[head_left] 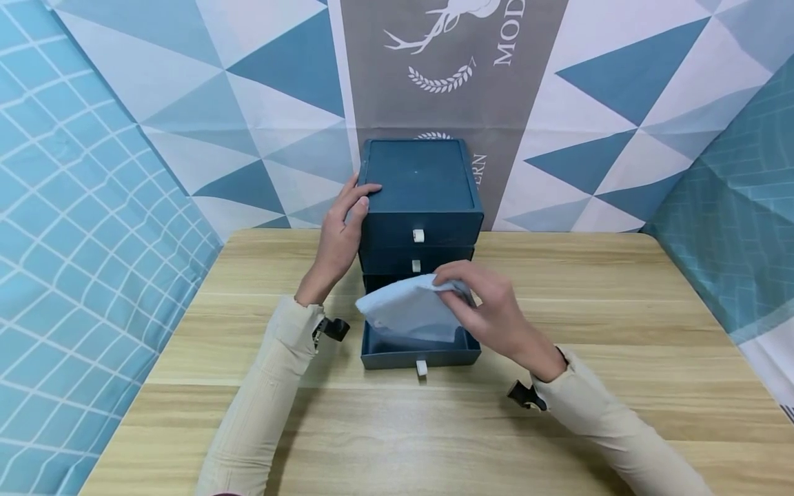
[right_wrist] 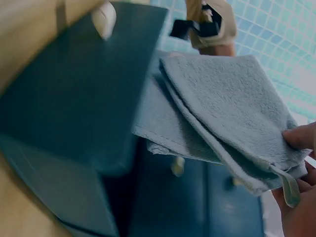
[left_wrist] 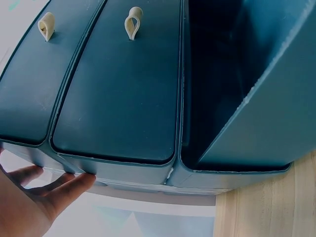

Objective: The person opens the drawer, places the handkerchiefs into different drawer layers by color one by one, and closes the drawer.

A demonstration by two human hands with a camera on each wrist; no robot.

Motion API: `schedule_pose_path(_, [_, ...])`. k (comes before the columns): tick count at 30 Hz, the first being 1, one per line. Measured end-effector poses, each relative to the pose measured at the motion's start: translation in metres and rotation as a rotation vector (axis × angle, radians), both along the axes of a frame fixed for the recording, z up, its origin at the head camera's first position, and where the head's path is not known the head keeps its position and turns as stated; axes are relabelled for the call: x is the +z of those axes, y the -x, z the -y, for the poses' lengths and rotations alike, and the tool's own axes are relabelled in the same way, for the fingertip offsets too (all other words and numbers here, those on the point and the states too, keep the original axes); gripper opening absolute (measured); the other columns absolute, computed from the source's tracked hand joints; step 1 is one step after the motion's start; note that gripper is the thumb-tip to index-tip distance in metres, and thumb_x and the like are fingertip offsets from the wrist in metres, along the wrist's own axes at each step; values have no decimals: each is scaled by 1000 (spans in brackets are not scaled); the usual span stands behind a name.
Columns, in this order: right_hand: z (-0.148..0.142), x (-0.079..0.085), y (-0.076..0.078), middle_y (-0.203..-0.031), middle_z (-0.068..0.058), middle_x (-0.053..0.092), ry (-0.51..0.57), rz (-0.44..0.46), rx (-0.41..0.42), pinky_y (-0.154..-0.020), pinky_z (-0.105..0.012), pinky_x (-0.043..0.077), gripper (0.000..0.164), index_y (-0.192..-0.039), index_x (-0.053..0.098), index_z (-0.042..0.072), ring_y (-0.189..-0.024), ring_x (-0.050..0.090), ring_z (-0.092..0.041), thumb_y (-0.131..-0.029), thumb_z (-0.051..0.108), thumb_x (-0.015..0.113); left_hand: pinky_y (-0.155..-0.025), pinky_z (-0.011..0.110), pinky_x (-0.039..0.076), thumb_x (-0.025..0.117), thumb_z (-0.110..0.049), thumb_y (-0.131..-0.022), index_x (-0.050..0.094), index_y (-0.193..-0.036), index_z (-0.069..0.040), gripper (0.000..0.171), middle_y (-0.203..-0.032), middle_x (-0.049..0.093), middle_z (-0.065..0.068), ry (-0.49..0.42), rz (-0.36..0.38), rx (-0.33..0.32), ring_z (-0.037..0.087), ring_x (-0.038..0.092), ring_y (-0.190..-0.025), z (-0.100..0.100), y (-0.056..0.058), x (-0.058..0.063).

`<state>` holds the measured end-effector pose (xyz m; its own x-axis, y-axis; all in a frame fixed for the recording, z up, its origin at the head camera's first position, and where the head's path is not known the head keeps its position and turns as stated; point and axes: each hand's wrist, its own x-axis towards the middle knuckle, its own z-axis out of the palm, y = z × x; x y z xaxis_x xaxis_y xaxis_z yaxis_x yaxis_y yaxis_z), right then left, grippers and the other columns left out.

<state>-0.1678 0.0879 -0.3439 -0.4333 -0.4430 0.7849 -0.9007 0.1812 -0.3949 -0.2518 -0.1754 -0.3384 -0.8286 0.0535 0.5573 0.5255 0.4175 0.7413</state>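
A dark blue drawer box (head_left: 418, 176) with white loop pulls stands at the back of the table, its bottom drawer (head_left: 397, 360) pulled out toward me. My right hand (head_left: 486, 303) pinches a folded light blue towel (head_left: 406, 306) by one edge, over the open drawer. In the right wrist view the towel (right_wrist: 222, 98) shows its folded layers and a small hanging loop (right_wrist: 286, 185). My left hand (head_left: 341, 234) rests on the box's left side and top edge with fingers extended; in the left wrist view its fingertips (left_wrist: 81, 182) touch the side wall.
The wooden table (head_left: 397, 434) extends in front and to both sides of the box. Behind it hangs a patterned cloth (head_left: 291, 89) with triangles and a grey strip. A blue tiled-print cloth (head_left: 74, 207) hangs on the left.
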Motion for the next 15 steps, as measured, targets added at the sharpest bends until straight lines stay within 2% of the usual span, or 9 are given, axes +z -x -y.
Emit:
schedule_pose_path(5, [4,-19,4,-103,-9,69,85,199,49,-60,-22,41,23,-102,68,6,-71,53,-12,-87,-11,69,-115,48,29,41,-32,-108,63,-135,-22,37,-162,27,-6,-8,-6,-10,12,23,-149,-1,1,1])
schedule_pose_path(9, [2,-33,10,-102,-6,68,98,355,51,-56,-24,40,19,-103,68,8,-66,50,-13,-91,-7,67,-115,51,28,41,-23,-107,62,-136,-14,36,-162,27,4,-25,-1,-23,23,23,-150,-4,-5,7])
schedule_pose_path(12, [2,-41,15,-100,-3,68,67,415,15,-57,-25,40,16,-103,69,11,-66,51,-14,-93,-1,67,-115,50,29,40,-24,-108,62,-135,-14,37,-162,27,3,-25,-2,-20,22,23,-150,-4,-5,7])
schedule_pose_path(15, [2,-47,21,-97,0,69,28,422,-28,-56,-26,38,12,-102,70,14,-62,48,-13,-94,5,68,-116,46,29,40,-32,-107,63,-135,-20,38,-162,27,-5,-14,-13,-9,12,23,-149,-1,1,1])
